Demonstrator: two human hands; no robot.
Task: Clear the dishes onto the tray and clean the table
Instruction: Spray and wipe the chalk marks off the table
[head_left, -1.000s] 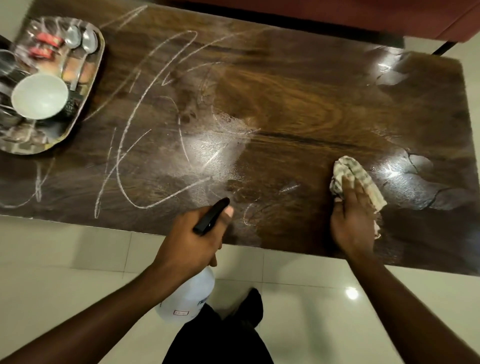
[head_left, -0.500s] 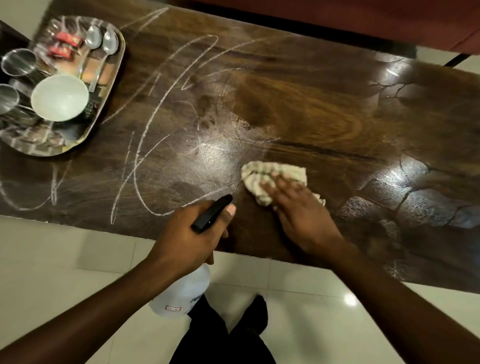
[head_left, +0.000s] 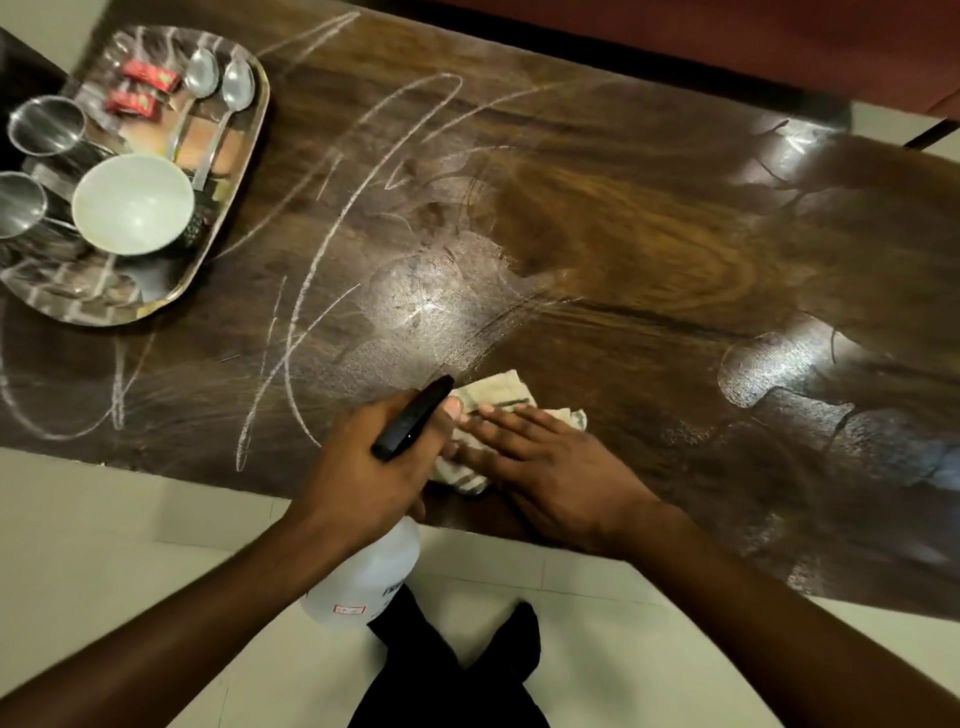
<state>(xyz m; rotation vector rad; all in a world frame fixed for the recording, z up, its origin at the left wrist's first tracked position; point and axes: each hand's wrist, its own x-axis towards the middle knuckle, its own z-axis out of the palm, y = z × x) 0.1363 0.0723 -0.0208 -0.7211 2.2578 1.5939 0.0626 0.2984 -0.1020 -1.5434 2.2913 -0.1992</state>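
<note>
A dark wooden table (head_left: 597, 234) carries white chalk scribbles (head_left: 332, 234) across its left half and wet streaks on its right. My right hand (head_left: 540, 457) lies flat on a striped cloth (head_left: 498, 395) near the table's front edge. Just left of it, my left hand (head_left: 374, 467) grips a white spray bottle (head_left: 363, 577) by its black trigger head (head_left: 413, 415), held over the table edge. At the far left stands a steel tray (head_left: 228, 218) holding a white bowl (head_left: 132, 202), two spoons (head_left: 228, 98), two steel cups (head_left: 44, 127) and red packets (head_left: 150, 75).
White floor tiles (head_left: 104, 545) lie in front of the table. My dark-clothed legs (head_left: 457, 670) stand below the bottle. A reddish-brown surface (head_left: 727, 36) runs behind the table's far edge.
My right hand has swept the cloth from the right part of the table leftwards, up beside my left hand. The left hand with the bottle has stayed put.
</note>
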